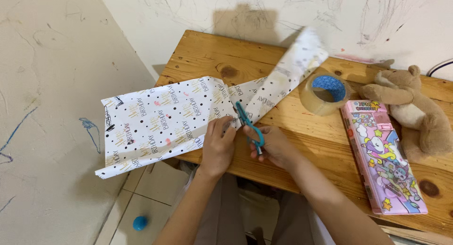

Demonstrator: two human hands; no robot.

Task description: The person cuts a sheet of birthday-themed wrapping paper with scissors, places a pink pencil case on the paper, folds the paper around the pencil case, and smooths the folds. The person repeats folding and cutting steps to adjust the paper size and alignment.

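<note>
Wrapping paper, white with black dots and printed lettering, fills the left centre of the frame; one broad part hangs off the left edge of the table, and a narrower strip lifts away toward the upper right, blurred at its far end. It lies across the wooden table, a knotty pine top that runs from the upper middle down to the lower right corner, set against a scribbled white wall.

At the right edge a brown stuffed bear lies on its side on the table. Just left of it and below sits a pink pencil case with a cartoon unicorn on the lid, its long side running toward the lower right. Above the case's top end stands a roll of clear packing tape with a blue core, close to the raised strip of paper.

At centre frame the left hand presses down on the paper at the near table edge, fingers curled over the sheet and pinning it. Just to its right the right hand is closed around the handles of small teal scissors, whose blades point up and left into the paper where the two parts meet; whether the blades are apart or closed I cannot quite make out.

Down at the lower left, on the tiled floor, a small blue ball rests by itself.
</note>
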